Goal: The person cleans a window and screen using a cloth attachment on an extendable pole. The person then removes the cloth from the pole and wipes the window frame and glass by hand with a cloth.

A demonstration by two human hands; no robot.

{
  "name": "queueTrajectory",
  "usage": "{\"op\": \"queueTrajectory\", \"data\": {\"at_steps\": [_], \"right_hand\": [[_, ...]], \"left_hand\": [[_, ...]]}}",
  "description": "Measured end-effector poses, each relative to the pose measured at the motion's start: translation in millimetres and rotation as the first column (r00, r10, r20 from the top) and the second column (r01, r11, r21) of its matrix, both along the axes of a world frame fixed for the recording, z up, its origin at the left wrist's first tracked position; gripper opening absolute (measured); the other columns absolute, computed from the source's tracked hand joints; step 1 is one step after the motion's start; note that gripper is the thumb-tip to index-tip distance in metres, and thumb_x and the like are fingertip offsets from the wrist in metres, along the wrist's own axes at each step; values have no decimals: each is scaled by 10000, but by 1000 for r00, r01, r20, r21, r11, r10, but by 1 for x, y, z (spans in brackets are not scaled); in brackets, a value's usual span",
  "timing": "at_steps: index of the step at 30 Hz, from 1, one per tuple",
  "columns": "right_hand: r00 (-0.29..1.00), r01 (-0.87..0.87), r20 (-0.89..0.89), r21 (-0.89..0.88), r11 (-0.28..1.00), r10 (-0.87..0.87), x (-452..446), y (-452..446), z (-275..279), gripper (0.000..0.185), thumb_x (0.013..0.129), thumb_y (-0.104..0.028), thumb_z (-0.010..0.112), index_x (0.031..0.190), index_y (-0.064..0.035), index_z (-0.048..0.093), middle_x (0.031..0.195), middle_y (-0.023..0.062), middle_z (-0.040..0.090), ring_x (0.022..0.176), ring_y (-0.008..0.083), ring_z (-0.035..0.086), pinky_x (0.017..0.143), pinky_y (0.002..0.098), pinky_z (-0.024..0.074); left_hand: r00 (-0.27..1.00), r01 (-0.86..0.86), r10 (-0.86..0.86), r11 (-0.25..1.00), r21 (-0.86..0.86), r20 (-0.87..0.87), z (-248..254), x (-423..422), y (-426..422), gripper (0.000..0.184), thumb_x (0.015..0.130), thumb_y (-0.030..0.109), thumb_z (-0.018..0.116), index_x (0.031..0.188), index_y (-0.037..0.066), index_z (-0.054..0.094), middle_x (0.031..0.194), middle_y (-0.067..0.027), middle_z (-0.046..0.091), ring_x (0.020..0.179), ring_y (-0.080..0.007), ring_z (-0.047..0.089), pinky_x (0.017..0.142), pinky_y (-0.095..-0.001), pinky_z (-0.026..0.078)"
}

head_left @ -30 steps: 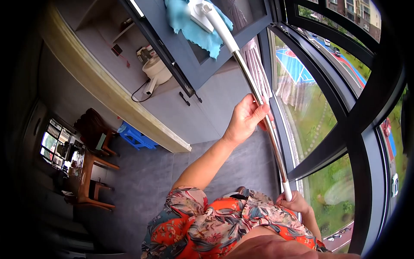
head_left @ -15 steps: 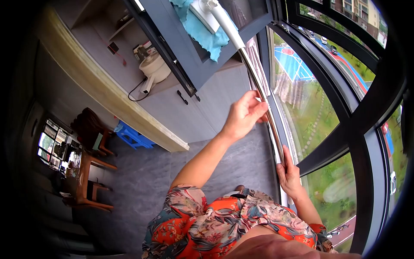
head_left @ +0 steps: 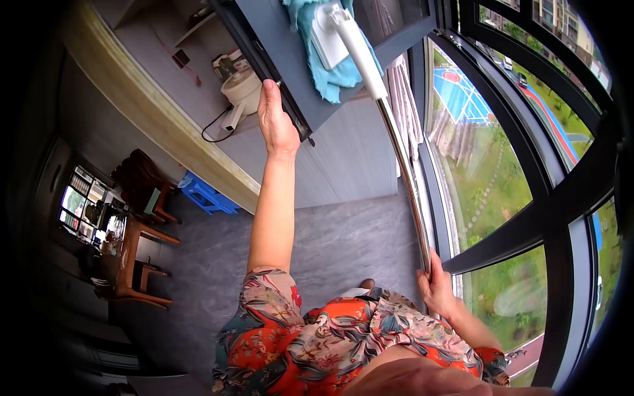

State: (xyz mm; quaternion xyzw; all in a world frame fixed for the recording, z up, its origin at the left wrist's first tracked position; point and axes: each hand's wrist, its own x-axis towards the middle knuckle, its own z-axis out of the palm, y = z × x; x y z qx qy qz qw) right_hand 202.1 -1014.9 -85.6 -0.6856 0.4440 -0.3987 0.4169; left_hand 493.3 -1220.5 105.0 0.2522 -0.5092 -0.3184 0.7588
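Here on my feed the two bare hands work well apart. I have the right hand (head_left: 437, 290) low, clamped around a slim, silver metal pole (head_left: 404, 155), and up the pole goes, slanting left, into a white plastic sleeve (head_left: 362, 59) and a flat, white mop head (head_left: 328, 38)! That head sits near the top of my view, with a ragged, light-blue cloth (head_left: 333, 84) bunched about it, lying over a dark blue-grey framed panel (head_left: 274, 41). And over at that panel's outer edge, there's the left hand (head_left: 277, 129), raised on a straight arm, fingers pointing up along the frame (how firmly it grips, I cannot tell from here). Just beyond that hand, a cream, round pot with a long handle (head_left: 243, 91) rests on a shelf. Grey wood-grained cabinet doors (head_left: 343, 158) stand below the panel, and tall, dark-framed windows (head_left: 489, 178) run down the right side, green lawn outside.
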Motion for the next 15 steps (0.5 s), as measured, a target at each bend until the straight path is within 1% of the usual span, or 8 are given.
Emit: {"op": "queueTrajectory", "data": {"at_steps": [2,5,8,9,10,12,15], "right_hand": [[1000,3,24,-20,1000,-3,5,-16,16,575,843,10,472,1354,-97,232,568,48,400,489,110,396,478,250,374],[998,-17,54,-43,999,20,13,-49,47,574,846,2,463,1351,-88,206,553,68,424,461,138,437,468,272,387],[999,-23,29,-114,993,27,31,-60,66,565,847,-13,463,1337,-72,186,555,110,465,449,203,495,464,308,410],[998,-58,-20,-52,997,57,34,-62,62,517,847,-22,459,1295,-59,204,577,157,501,492,296,556,472,359,430],[999,-43,-7,-135,990,42,37,-63,43,432,831,-17,470,1214,-61,274,574,176,506,518,362,555,479,409,433],[1000,12,-24,-79,997,-14,38,-58,0,339,822,26,462,1141,-50,379,541,92,437,453,185,459,473,305,389],[996,73,-59,4,997,-73,32,-59,-48,250,779,-3,489,1005,-50,391,564,194,504,553,396,551,494,438,432]], "left_hand": [[998,-27,27,1000,-5,57,2,-4,6,534,937,383,397,1258,-43,377,1259,-95,436,1155,-156,404,981,-271,314],[993,-65,66,998,-20,96,-5,5,-4,500,944,371,387,1227,-40,410,1216,-82,470,1109,-148,441,956,-272,339],[997,-19,23,999,-46,71,1,-5,5,496,943,371,387,1218,-41,424,1195,-85,490,1075,-158,472,938,-275,359],[996,-68,68,998,-3,59,0,-6,7,507,937,384,397,1214,-40,431,1186,-91,500,1057,-166,487,920,-277,377],[999,-30,30,1000,-9,37,0,-7,6,524,931,398,405,1215,-41,431,1203,-98,491,1066,-170,482,918,-281,380],[1000,-25,25,999,-22,14,-2,-8,4,545,925,413,411,1223,-44,425,1213,-103,485,1073,-176,480,924,-283,377],[997,-76,76,997,-3,13,-3,-7,3,575,916,431,419,1233,-49,414,1222,-114,476,1080,-185,476,928,-287,376]]}}
